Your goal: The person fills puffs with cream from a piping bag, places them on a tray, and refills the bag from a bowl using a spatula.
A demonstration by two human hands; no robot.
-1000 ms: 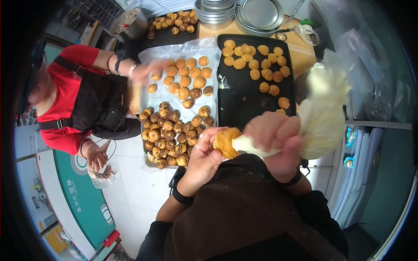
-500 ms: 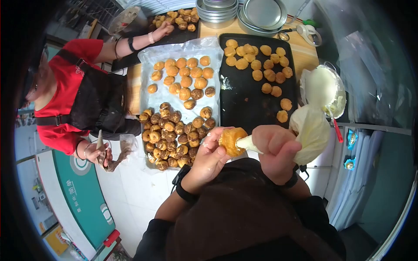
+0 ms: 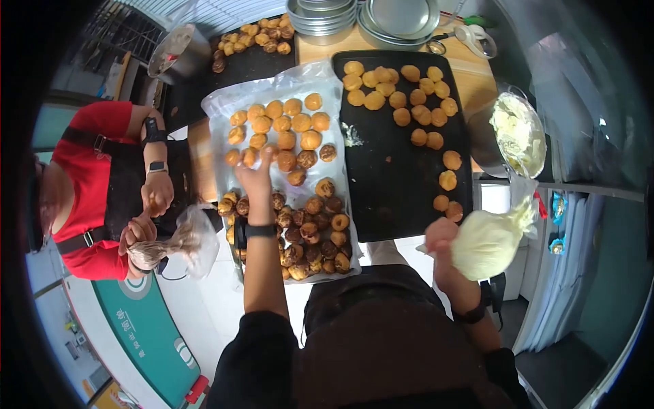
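My left hand (image 3: 253, 183) is over the paper-lined tray (image 3: 212, 105), its fingers around a golden cream puff (image 3: 249, 158) at the left edge of the plain puffs. Below that wrist lie many brown-topped puffs (image 3: 310, 232), partly hidden by my forearm. A full piping bag (image 3: 487, 245) of pale cream is gripped in my right hand (image 3: 444, 247), just off the near right corner of the black baking tray (image 3: 388, 184). Golden puffs (image 3: 421, 114) sit on that tray's far and right parts, two of them close to my right hand. The bag's tip is hidden.
A metal bowl of cream (image 3: 518, 133) stands right of the black tray. Round cake pans (image 3: 323, 24), scissors (image 3: 437, 45) and a tape roll (image 3: 477, 41) lie behind. At left, a co-worker (image 3: 102, 184) holds a puff and a brown-cream piping bag (image 3: 153, 252). Another puff tray is behind.
My hands have parted: the left carried the puff from the nozzle to the lined tray, while the right lowered the piping bag slightly. The co-worker's reaching arm has come back, now holding a puff.
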